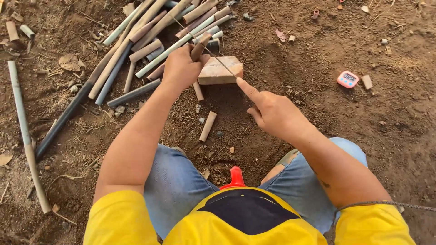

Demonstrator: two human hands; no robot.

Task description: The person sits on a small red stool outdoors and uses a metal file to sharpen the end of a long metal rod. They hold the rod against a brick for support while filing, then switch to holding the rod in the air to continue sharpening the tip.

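My left hand (180,69) grips a short brown pipe piece (199,46) and holds it against the left end of a pale brick (222,72) lying on the dirt. My right hand (274,113) holds the near end of a thin saw blade (206,50), with the index finger stretched along it toward the brick. The blade runs up and to the left across the brick and over the pipe piece. A cut-off pipe stub (208,126) lies on the ground in front of my knees.
A heap of long grey and brown pipes (136,41) lies at the upper left, and one long pipe (25,136) runs down the left side. A small pink digital timer (348,79) sits on the dirt at the right. A red object (235,177) shows between my knees.
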